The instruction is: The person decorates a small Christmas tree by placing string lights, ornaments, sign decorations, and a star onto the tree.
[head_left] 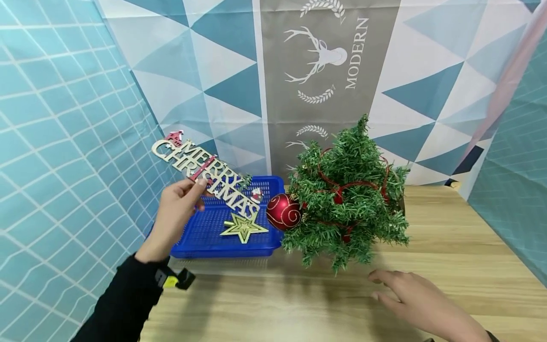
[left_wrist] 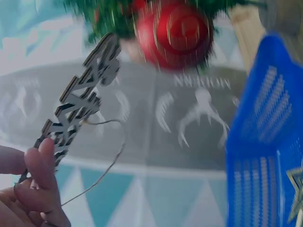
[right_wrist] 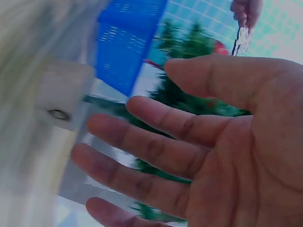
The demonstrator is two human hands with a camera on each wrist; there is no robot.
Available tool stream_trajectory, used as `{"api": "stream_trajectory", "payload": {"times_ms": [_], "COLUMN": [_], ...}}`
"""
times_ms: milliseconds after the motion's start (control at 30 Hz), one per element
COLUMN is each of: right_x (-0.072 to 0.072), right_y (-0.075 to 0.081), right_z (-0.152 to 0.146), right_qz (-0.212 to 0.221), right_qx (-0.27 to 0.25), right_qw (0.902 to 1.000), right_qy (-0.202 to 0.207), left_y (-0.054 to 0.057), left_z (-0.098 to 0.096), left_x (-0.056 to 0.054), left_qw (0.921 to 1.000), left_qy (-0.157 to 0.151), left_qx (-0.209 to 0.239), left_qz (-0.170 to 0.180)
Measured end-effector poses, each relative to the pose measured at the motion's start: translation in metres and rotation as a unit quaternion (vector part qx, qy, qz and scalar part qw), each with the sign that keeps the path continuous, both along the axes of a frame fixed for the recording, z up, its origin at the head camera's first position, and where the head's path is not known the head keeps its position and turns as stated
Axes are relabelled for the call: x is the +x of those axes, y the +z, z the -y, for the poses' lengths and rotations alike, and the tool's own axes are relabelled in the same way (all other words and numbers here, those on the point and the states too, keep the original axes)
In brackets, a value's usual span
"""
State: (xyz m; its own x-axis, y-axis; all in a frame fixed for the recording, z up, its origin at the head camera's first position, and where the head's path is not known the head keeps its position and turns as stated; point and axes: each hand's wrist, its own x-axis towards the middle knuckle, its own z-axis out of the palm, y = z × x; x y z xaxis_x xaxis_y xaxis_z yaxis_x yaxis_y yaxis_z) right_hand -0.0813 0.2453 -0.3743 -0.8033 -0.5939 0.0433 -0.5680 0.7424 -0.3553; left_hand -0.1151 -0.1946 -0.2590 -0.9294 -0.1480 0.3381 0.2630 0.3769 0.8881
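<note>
My left hand (head_left: 181, 209) pinches a "Merry Christmas" letter sign (head_left: 209, 178) by its lower edge and holds it aslant above the basket. A thin cord loops from the sign's back in the left wrist view. Beneath it, a gold star (head_left: 244, 228) lies in the blue plastic basket (head_left: 222, 253). To the right stands a small green Christmas tree (head_left: 354, 190) with red trim, and a red ball ornament (head_left: 284, 212) with swirls hangs at its left side. My right hand (head_left: 412, 297) is held over the table in front of the tree, fingers spread and holding nothing.
The wooden table (head_left: 265, 304) runs under the basket and tree. A patterned cloth backdrop (head_left: 231, 57) rises behind, with blue tiled sheeting (head_left: 64, 133) along the left side. A pale block-like object (right_wrist: 66, 94) shows blurred in the right wrist view.
</note>
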Motion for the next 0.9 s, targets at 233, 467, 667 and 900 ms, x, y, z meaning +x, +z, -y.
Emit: {"api": "stream_trajectory", "payload": {"times_ms": [233,467,667,900], "right_x": [0.018,0.037,0.04,0.043], "right_y": [0.031,0.052,0.051,0.033], "right_z": [0.005,0.029,0.055,0.061], "right_qz": [-0.125,-0.149,-0.103,0.093], "right_qx": [-0.078,-0.198,-0.213,-0.332], "right_qw": [0.9875,0.9675,0.971,0.9377], "right_qy": [-0.056,-0.049,0.036,0.044], "left_y": [0.006,-0.016,-0.06,-0.098], "left_z": [-0.022,-0.053,-0.096,-0.133], "left_x": [0.058,0.081,0.087,0.093], "left_qw": [0.9932,0.9752,0.9448,0.9455], "left_qy": [0.029,-0.093,-0.258,-0.26], "left_qx": [-0.025,-0.005,0.055,0.131], "left_qz": [-0.11,-0.201,-0.195,-0.146]}}
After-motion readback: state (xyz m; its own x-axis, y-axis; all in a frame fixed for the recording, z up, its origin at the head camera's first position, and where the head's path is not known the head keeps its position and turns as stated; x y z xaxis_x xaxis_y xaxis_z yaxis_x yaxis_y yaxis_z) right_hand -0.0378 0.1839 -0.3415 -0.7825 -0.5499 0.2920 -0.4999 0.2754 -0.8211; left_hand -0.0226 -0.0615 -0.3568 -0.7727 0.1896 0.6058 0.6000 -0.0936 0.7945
